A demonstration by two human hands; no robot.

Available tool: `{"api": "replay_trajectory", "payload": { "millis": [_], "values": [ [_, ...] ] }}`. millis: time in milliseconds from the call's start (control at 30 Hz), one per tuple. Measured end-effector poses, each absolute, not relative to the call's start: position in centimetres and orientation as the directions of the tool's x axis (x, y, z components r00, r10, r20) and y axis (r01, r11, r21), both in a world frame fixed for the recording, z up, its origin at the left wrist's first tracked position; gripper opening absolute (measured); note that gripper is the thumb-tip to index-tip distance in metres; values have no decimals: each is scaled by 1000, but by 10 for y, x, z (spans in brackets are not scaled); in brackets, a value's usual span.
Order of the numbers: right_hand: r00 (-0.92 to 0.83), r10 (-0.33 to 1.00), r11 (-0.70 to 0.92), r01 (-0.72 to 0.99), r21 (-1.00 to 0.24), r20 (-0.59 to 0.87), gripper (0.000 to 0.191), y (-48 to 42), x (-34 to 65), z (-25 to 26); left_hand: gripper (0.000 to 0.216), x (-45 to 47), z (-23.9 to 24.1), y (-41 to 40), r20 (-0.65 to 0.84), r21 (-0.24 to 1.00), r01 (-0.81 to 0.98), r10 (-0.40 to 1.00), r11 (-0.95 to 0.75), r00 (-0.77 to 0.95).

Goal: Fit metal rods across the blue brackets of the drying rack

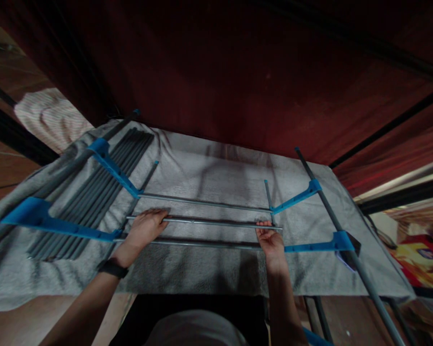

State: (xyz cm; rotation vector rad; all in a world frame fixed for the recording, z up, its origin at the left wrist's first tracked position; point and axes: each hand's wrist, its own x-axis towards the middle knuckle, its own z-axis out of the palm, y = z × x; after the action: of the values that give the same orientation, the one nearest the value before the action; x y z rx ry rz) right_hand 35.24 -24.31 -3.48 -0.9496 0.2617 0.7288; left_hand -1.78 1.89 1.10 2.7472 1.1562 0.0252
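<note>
Nearest to us, at the lower edge, is a pale rounded shape (198, 327), which we cannot name with certainty. Beyond it, our left hand (147, 228) lies back upward over a loose rod (209, 222), its grip closed narrowly on it close to the left end. Our right hand (269, 238) is turned palm upward, and its fingers hold the same rod near the right end. Its long axis runs from left to right, with the right end a little nearer to us. It is held between a far crossbar (202, 202) and a near crossbar (205, 244), almost parallel with both. Whether it touches the thin tubes (269, 192) at its two ends, we cannot tell. Left and right, blue brackets (296, 197) link these bars to thick tubes (330, 210). Our left hand hides some of the rod, and our right hand covers the place where the near crossbar meets its bracket. Under the brackets at left we see a row of grey tubes (94, 192), side by side and pointing away from us. These parts are over a desk (209, 274) covered with pale cloth (220, 168); behind it hangs a dark red curtain (220, 72).
</note>
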Motion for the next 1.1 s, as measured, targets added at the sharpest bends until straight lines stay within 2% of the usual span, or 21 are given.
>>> {"api": "replay_trajectory", "payload": {
  "millis": [300, 600, 833, 1100],
  "values": [
    [728, 452, 352, -677, -647, -515, 43, -244, 352, -34, 31, -18, 12, 19, -68, 130, 716, 714, -686, 696],
    [697, 493, 348, -707, -616, -521, 36, -248, 354, -32, 31, -20, 6, 20, -21, 157, 712, 719, -684, 695],
    [727, 484, 324, -666, -672, -487, 35, -246, 356, -38, 33, -21, 3, 22, -26, 173, 716, 724, -676, 689],
    [724, 452, 359, -682, -637, -520, 49, -245, 352, -35, 36, -20, 6, 22, -61, 160, 713, 714, -682, 697]
  ]
}}
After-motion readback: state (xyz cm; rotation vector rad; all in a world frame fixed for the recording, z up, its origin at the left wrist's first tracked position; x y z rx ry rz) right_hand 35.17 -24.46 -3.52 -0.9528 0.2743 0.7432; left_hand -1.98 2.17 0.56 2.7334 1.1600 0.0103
